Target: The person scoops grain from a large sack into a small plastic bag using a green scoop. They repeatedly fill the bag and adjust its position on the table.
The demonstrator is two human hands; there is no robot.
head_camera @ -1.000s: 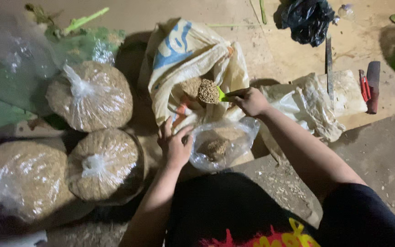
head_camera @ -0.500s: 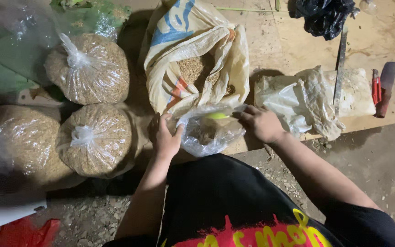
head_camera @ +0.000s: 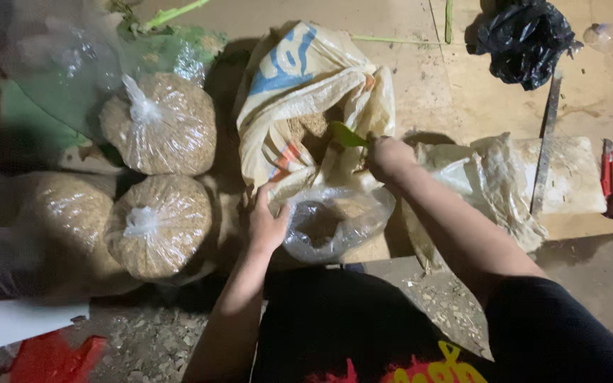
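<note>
Both arms are bare from the upper arm down to the left hand [head_camera: 267,225] and right hand [head_camera: 389,157], with no watch, ring or glove to be seen. A black shirt [head_camera: 335,319] covers the chest, printed near the bottom edge with red and yellow shapes. The black sleeve [head_camera: 555,333] is short and plain.

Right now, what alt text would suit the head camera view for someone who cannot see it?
A person's left hand holds open a clear bag while the right hand dips a green scoop into a woven grain sack. Tied bags of grain lie to the left.
</note>
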